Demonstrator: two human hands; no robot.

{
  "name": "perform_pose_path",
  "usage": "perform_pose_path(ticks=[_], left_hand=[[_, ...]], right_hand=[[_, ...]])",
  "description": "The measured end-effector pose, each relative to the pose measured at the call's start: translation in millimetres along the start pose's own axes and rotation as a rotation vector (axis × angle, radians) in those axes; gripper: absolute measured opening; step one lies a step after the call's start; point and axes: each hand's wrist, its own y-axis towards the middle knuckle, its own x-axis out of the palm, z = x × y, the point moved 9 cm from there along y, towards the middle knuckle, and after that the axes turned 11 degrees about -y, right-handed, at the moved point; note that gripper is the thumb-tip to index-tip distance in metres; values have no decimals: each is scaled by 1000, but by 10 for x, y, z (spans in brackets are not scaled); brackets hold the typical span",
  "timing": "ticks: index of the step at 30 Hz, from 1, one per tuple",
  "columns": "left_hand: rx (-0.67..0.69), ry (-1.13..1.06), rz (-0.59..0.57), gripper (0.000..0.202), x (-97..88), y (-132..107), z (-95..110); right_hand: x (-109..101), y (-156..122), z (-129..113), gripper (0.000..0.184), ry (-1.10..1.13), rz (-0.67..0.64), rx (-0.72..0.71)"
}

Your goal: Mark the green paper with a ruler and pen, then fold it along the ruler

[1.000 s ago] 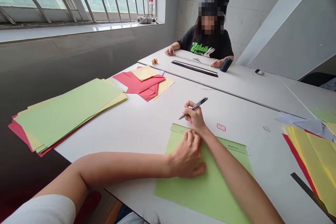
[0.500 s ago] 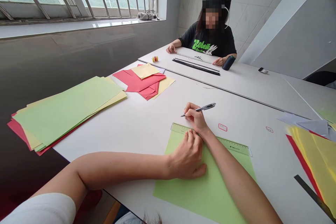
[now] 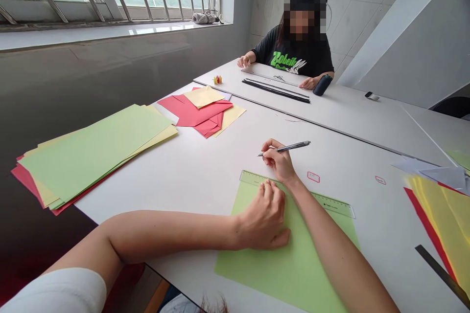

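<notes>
A sheet of light green paper [image 3: 257, 271] lies before me, with a clear ruler [image 3: 334, 204] along its far edge. My left hand [image 3: 265, 215] rests on the sheet, its bent fingers together and their tips pressing the ruler down. The thumb is apart from them, against the paper. Just past the ruler, my right hand [image 3: 281, 164] is closed round a pen [image 3: 293, 146], tilted with its tip toward the left. I cannot tell whether the tip touches the table. My right wrist and forearm cross over the ruler and cover its middle.
A stack of coloured paper [image 3: 99, 151] lies left, with red envelopes [image 3: 198, 110] beyond it. Yellow sheets [image 3: 440, 230] and a dark strip [image 3: 440, 274] are at right. Across the table [image 3: 205, 171] a person [image 3: 301, 54] sits near black strips [image 3: 275, 91] and a dark thread spool [image 3: 322, 85].
My right hand has lifted slightly away from the ruler, the pen moving a little right and farther off. My left hand stays on the ruler. The view has shifted slightly.
</notes>
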Motion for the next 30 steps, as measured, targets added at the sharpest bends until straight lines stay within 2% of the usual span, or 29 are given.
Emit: perform_pose_path(ticks=[7, 13, 19, 26, 30], left_hand=[[-6, 24, 0, 73, -1, -7, 5], [4, -23, -6, 72, 24, -6, 5], [-3, -31, -11, 70, 16, 2, -3], [-1, -15, -2, 71, -2, 3, -7], [-6, -26, -4, 74, 27, 2, -6]], right_hand=[[-77, -19, -60, 23, -48, 52, -58], [-18, -42, -5, 10, -141, 22, -72], [23, -49, -6, 5, -195, 5, -88], [-17, -67, -21, 22, -232, 46, -113], [26, -68, 37, 24, -259, 30, -108]])
